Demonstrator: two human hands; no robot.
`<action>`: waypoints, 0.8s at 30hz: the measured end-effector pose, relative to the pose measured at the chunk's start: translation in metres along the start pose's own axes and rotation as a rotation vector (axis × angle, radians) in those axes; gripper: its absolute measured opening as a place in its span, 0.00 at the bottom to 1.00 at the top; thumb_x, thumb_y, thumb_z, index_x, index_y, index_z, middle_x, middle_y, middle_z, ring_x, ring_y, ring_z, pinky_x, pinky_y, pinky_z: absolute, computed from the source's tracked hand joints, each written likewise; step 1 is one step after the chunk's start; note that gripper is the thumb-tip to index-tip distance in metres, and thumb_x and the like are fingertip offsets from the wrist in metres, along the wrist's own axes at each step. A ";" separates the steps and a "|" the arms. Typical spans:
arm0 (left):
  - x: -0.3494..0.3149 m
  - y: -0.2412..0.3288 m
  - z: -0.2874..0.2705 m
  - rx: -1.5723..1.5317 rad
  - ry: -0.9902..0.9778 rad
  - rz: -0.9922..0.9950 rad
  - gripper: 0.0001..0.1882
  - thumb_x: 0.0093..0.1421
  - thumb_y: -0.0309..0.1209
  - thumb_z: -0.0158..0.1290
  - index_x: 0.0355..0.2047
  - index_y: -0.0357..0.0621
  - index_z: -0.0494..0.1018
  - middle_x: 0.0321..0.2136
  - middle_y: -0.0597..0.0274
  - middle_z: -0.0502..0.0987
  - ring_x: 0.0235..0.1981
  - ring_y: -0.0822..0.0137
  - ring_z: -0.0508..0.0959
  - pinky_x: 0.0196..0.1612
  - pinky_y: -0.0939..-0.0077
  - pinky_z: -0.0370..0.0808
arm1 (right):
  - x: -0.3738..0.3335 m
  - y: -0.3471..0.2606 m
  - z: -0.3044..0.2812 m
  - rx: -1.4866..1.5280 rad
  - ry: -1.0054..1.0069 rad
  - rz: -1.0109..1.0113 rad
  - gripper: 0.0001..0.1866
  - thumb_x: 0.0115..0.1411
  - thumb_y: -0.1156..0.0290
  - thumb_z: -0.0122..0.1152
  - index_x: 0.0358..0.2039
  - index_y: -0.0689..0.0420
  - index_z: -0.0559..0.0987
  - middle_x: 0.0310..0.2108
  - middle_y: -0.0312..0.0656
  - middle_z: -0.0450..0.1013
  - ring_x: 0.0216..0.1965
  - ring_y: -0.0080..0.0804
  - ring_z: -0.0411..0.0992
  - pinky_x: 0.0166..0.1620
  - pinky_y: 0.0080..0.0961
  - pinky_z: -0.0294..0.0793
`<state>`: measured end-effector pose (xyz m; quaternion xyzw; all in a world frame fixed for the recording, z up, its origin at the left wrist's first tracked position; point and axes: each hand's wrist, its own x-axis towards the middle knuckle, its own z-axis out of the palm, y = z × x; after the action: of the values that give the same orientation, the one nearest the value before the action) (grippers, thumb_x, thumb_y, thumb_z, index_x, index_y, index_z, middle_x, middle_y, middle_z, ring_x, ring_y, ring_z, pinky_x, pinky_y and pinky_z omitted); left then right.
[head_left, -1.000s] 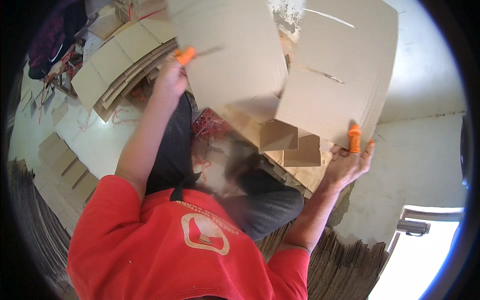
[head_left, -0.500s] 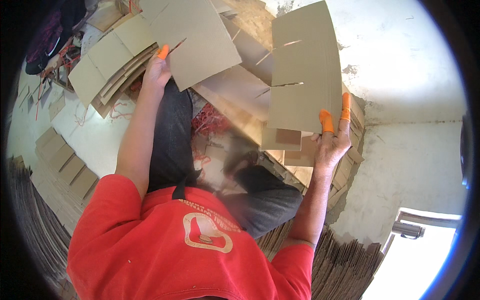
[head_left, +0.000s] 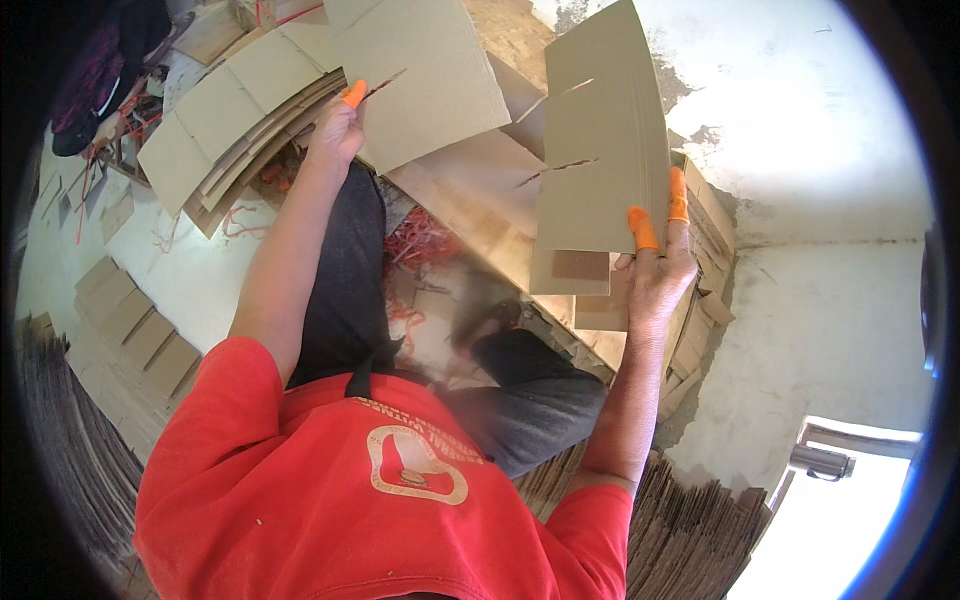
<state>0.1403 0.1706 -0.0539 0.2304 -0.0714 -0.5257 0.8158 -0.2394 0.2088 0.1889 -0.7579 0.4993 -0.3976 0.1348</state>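
Observation:
My left hand point(head_left: 338, 128), an orange finger cover on one fingertip, pinches the near-left edge of a flat cardboard sheet point(head_left: 420, 80) with a dark slit cut into it. On the right, my right hand point(head_left: 655, 280) grips the lower right corner of a stack of slotted cardboard sheets point(head_left: 600, 130). Orange covers sit on two of its fingers, one against the stack's face and one along its side edge. More slotted cardboard point(head_left: 480, 175) lies between the two, on a wooden board point(head_left: 440, 195). The undersides of both held pieces are hidden.
Fanned cardboard sheets point(head_left: 240, 100) lie at the far left. Tightly packed cardboard stands at the lower left point(head_left: 75, 430) and lower right point(head_left: 690, 520). Red string point(head_left: 420, 240) is heaped between my legs. A bare wall point(head_left: 810, 200) rises at the right. Another person's dark clothing point(head_left: 110, 70) shows top left.
My left hand has moved to the right and slightly farther away with its cardboard sheet. My right hand and its stack have shifted a little to the left and away.

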 end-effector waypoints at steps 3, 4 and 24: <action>0.012 -0.001 -0.010 -0.002 -0.006 0.005 0.16 0.61 0.33 0.54 0.47 0.39 0.70 0.45 0.56 0.76 0.46 0.61 0.76 0.52 0.61 0.73 | 0.004 0.006 0.001 -0.036 -0.004 0.036 0.36 0.53 0.93 0.42 0.62 0.55 0.64 0.35 0.40 0.77 0.19 0.15 0.67 0.21 0.14 0.70; 0.014 -0.003 -0.010 -0.012 -0.016 -0.007 0.16 0.61 0.33 0.54 0.47 0.39 0.70 0.45 0.56 0.76 0.46 0.61 0.76 0.52 0.62 0.73 | 0.004 0.011 0.000 -0.067 -0.015 0.055 0.38 0.51 0.95 0.40 0.63 0.56 0.63 0.37 0.41 0.78 0.19 0.17 0.68 0.22 0.15 0.71; 0.005 -0.009 0.018 0.068 -0.011 -0.045 0.09 0.62 0.28 0.53 0.42 0.41 0.70 0.39 0.61 0.76 0.40 0.67 0.78 0.48 0.68 0.76 | -0.019 0.048 0.069 -0.232 -0.398 -0.153 0.30 0.55 0.86 0.49 0.61 0.61 0.62 0.24 0.57 0.73 0.22 0.54 0.72 0.26 0.37 0.72</action>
<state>0.1289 0.1579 -0.0429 0.2565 -0.0884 -0.5425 0.7950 -0.2229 0.1893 0.1068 -0.8673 0.4466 -0.1894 0.1119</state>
